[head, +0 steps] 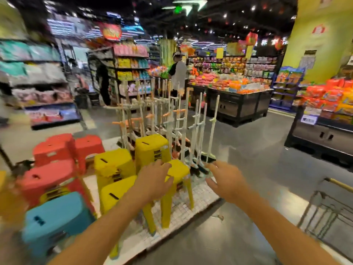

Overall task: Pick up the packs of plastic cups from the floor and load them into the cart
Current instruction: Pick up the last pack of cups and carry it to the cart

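Observation:
Both my arms reach forward at chest height in a blurred view of a shop aisle. My left hand (154, 178) is held out with fingers apart and holds nothing, in front of a yellow stool. My right hand (225, 180) is also spread and holds nothing. A wire shopping cart (328, 209) shows at the lower right edge, to the right of my right arm. No packs of plastic cups are in view.
Stacks of yellow (150, 150), red (55, 152) and blue stools (55, 217) stand on a low white platform (191, 207) at left. Behind them is a rack of mops (168, 115). A person (178, 73) stands by a snack display table (236, 104). Grey floor (257, 150) lies right.

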The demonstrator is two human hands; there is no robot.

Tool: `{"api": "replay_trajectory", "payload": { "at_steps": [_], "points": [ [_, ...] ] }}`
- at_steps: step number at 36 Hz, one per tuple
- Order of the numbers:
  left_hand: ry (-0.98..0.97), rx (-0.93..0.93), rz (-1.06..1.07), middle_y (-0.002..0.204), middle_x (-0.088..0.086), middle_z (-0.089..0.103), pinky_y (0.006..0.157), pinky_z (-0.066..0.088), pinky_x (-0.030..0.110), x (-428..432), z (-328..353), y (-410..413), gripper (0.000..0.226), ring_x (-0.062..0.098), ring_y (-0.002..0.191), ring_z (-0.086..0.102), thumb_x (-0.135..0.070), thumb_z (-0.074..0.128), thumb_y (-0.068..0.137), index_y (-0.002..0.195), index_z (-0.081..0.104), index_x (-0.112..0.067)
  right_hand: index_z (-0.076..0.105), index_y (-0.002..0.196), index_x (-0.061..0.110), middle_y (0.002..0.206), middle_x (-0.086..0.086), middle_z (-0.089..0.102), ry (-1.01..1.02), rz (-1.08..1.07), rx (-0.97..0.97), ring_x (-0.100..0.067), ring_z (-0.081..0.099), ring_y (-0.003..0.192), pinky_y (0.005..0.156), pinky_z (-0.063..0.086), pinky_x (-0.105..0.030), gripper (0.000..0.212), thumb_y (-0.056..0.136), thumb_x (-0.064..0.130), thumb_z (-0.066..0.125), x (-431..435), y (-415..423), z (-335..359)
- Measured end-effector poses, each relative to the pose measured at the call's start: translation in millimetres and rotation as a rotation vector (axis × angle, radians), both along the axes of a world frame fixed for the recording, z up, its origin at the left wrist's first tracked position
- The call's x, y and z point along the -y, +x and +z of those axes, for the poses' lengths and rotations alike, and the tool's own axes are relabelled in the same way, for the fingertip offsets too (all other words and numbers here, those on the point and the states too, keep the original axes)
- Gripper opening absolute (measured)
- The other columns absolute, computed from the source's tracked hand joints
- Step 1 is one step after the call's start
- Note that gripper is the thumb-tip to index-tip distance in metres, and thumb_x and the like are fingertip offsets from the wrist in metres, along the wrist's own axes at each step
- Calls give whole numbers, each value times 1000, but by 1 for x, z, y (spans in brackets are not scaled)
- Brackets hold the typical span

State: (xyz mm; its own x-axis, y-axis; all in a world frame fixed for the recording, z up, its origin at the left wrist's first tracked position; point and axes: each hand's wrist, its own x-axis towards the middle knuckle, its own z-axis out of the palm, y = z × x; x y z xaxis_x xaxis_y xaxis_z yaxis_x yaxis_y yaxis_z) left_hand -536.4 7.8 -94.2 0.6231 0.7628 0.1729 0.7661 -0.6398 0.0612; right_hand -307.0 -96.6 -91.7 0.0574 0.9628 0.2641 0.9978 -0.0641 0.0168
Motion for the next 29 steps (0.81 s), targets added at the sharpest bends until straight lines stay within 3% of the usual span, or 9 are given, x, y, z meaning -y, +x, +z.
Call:
{"api": "replay_trajectory", "payload": {
  "at_steps": [5, 8, 14, 21, 24, 29],
  "points": [
    [31, 6, 186, 128, 6, 55, 89, 45, 41, -10, -7, -108, 57, 30, 117, 53, -55, 34, 91, 134, 52, -23, 46, 143, 26, 136, -3, 55, -26, 190, 46, -29, 54, 120, 94, 46, -44, 50, 100, 51, 40, -56, -88, -3],
    [30, -3, 318, 131, 5, 53, 91, 45, 43, -12, -12, -168, 51, 29, 120, 51, -52, 43, 95, 137, 49, -23, 44, 144, 25, 139, -2, 51, -36, 302, 82, -26, 51, 123, 94, 44, -39, 49, 102, 51, 37, -85, -142, -6],
    [17, 20, 618, 127, 4, 54, 93, 44, 43, 13, -17, -276, 56, 29, 118, 52, -54, 37, 90, 134, 51, -23, 42, 145, 25, 145, -3, 47, -64, 562, 114, -26, 45, 131, 100, 43, -41, 52, 102, 52, 37, -129, -247, -9],
    [-8, -7, 1020, 125, 4, 55, 86, 48, 43, 80, -33, -368, 46, 26, 109, 54, -49, 43, 92, 132, 49, -26, 54, 137, 24, 125, -5, 60, -79, 928, 130, -30, 58, 111, 86, 49, -42, 53, 96, 54, 40, -167, -361, -31],
    [-34, -23, 1176, 116, 2, 57, 81, 50, 42, 120, -42, -394, 44, 24, 100, 56, -51, 41, 92, 126, 52, -27, 53, 135, 23, 125, -5, 57, -83, 1090, 133, -29, 56, 112, 88, 47, -41, 49, 97, 52, 43, -166, -411, -41],
    [-76, -1, 1397, 116, 0, 57, 86, 47, 38, 192, -58, -423, 47, 24, 108, 56, -54, 38, 92, 128, 52, -29, 54, 124, 23, 111, -2, 56, -88, 1346, 134, -25, 56, 100, 83, 48, -41, 41, 98, 51, 40, -144, -487, -59]
  ]
}}
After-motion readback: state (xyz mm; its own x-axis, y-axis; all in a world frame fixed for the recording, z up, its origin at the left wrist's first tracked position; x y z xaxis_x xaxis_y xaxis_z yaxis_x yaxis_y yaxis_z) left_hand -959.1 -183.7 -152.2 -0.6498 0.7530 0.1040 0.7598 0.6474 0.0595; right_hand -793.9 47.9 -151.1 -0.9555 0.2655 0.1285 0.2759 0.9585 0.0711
